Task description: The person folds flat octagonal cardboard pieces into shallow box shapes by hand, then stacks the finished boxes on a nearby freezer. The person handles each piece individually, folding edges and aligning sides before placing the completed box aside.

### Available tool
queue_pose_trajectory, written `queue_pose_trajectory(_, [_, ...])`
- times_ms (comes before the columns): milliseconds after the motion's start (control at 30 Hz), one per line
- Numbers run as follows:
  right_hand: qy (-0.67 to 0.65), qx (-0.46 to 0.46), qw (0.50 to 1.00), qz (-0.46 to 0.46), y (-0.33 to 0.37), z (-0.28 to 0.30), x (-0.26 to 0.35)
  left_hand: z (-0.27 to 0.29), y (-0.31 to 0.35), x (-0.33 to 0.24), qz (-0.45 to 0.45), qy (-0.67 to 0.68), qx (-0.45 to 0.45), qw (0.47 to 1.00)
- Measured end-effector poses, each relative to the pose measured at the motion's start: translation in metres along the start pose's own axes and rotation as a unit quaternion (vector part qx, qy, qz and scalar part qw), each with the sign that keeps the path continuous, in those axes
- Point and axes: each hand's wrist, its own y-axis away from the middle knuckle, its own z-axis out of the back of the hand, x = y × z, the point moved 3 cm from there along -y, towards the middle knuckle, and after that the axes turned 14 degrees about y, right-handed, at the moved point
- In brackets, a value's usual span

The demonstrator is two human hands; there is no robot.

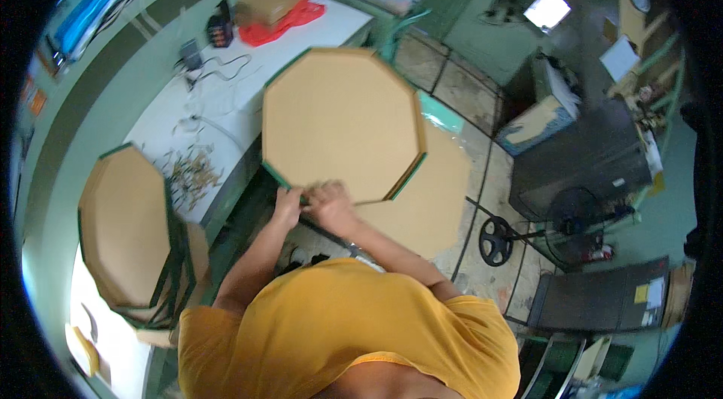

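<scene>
At the near end of the white table [154, 131] leans a stack of octagonal trays [124, 226] with green edging; loose scraps [193, 175] lie on the table beyond it. Just right of the table's right edge, the left hand [286, 209] has its fingers at the near rim of a tan octagonal tray [343, 124]; the right hand [330, 205], fingers curled, is beside it at that rim. Blur hides whether either pinches the board. The tray overlaps the table's right edge in view. It looks like cardboard: probably light, fairly stiff, not slippery, with a rim that could crease; opposite rims seem the best hold. Right of the table, a flat tan sheet [422, 210] extends under the tray, then tiled floor [482, 173], then a fan's round base [496, 241], limiting sideways room.
</scene>
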Motion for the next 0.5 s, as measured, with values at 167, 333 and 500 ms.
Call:
queue_pose_trajectory(167, [0.060, -0.255, 0.940, -0.218, -0.015, 0.112, -0.118, 0.036, -0.016, -0.073, -0.068, 0.065, 0.067, 0.993])
queue_pose_trajectory(333, [-0.479, -0.188, 0.764, -0.389, -0.021, 0.118, -0.157, 0.052, -0.008, -0.119, -0.107, -0.168, 0.038, 0.979])
queue_pose_trajectory(500, [-0.557, -0.188, 0.728, -0.353, -0.040, 0.086, -0.121, 0.091, -0.018, -0.140, -0.151, -0.203, -0.045, 0.966])
